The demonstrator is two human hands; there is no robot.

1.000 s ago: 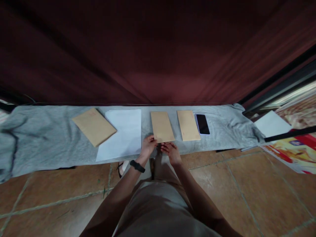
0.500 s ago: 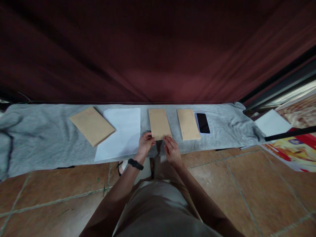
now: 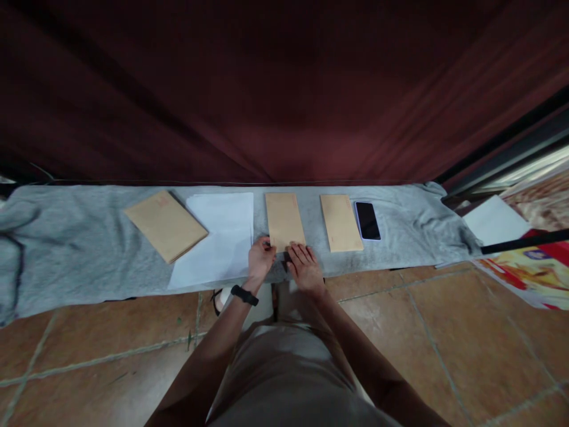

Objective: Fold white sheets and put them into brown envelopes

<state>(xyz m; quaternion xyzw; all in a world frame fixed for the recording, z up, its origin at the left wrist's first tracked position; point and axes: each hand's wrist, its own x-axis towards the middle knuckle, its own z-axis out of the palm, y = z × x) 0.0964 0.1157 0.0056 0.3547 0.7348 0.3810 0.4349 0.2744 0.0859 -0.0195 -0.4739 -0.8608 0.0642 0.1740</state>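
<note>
Hands are seen at the near end of a brown envelope (image 3: pixel 285 220) that lies flat on the grey cloth (image 3: pixel 80 249) covering the table, between a white sheet of paper (image 3: pixel 220 240) on its left and a second brown envelope (image 3: pixel 340 222) on its right. The near left corner is pinched by the fingers of the left hand (image 3: pixel 260 259), which bears a black wristband (image 3: pixel 244 295); the near edge is pressed flat by the spread fingers of the right hand (image 3: pixel 304 267), laid open rather than closed around anything. Whether the corner is lifted off the cloth cannot be told.

The envelope is judged to be light, thin and only slightly stiff, so it would bend or crease if gripped hard in the middle. It is best taken by a corner or along a short edge, with thumb under and fingers over; on the soft cloth an edge should be easily raised. Its paper face is likely smooth enough to slide under a flat palm.

A larger brown envelope (image 3: pixel 166 224) lies askew further left, and a dark phone (image 3: pixel 367 220) lies just beside the second envelope
</note>
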